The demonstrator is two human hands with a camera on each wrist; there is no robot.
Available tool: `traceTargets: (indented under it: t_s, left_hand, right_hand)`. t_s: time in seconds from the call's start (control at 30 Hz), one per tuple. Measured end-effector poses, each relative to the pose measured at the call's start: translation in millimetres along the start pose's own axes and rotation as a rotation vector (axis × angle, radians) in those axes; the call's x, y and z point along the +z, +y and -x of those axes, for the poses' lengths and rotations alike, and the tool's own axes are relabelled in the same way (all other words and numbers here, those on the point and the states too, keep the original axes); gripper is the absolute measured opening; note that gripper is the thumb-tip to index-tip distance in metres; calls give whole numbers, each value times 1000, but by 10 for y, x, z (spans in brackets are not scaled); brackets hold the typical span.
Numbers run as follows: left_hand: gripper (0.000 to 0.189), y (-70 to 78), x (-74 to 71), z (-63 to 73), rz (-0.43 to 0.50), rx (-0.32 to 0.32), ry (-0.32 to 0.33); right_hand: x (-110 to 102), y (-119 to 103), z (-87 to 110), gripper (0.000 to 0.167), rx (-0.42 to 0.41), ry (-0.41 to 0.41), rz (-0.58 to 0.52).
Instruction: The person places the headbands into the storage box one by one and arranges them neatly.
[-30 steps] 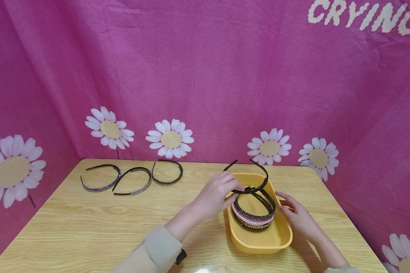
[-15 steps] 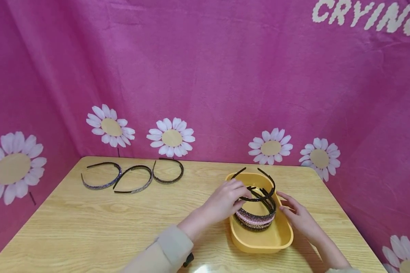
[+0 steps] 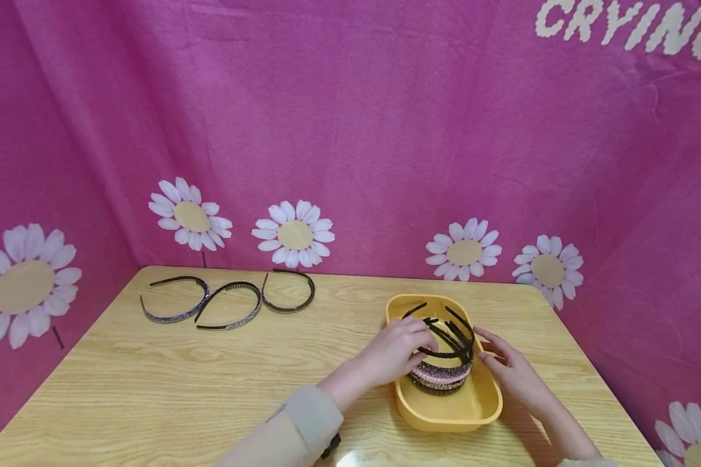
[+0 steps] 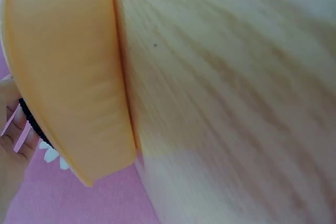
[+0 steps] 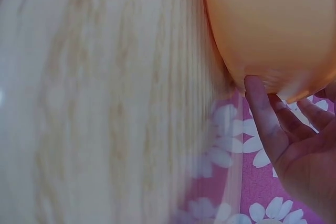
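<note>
Over the yellow plastic tub (image 3: 444,420), my left hand (image 3: 398,350) pinches a black headband (image 3: 444,354) at its left part, its two ends pointing up and away. It sits low, just above several stacked headbands (image 3: 438,379) in the tub, some sparkly and one pink. In the left wrist view, a dark strip of the held headband (image 4: 35,124) shows between the fingers and the tub's wall (image 4: 63,66). My right hand (image 3: 514,371) rests against the tub's right side. The right wrist view has its fingers (image 5: 262,111) extended along the outer wall.
Three headbands lie in a row at the back left of the wooden table (image 3: 181,389): a blue sparkly one (image 3: 175,318), a silver one (image 3: 239,322) and a black one (image 3: 289,310). A pink cloth with daisies (image 3: 350,130) hangs behind and at both sides.
My left hand has moved right and down, lowering the black headband from above the tub's far end onto the stack inside. The right hand has stayed at the tub's side.
</note>
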State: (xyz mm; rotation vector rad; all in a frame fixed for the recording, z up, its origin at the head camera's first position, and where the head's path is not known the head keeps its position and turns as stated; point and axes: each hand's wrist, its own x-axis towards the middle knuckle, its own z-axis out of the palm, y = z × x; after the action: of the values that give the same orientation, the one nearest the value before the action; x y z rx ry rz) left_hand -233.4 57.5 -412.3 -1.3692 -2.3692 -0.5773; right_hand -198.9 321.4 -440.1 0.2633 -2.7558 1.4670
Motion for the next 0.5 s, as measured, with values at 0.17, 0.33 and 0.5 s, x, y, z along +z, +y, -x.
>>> traceTargets:
  t_s: [0.17, 0.33, 0.5]
  left_hand:
    - [22, 21, 54, -3, -21, 16, -16]
    - [22, 25, 97, -6, -34, 33, -19]
    - [21, 28, 91, -13, -23, 20, -33]
  right_hand:
    - [3, -5, 4, 49, -8, 1, 1]
    - [6, -22, 9, 49, 0, -6, 0]
    - [5, -41, 5, 49, 7, -4, 9]
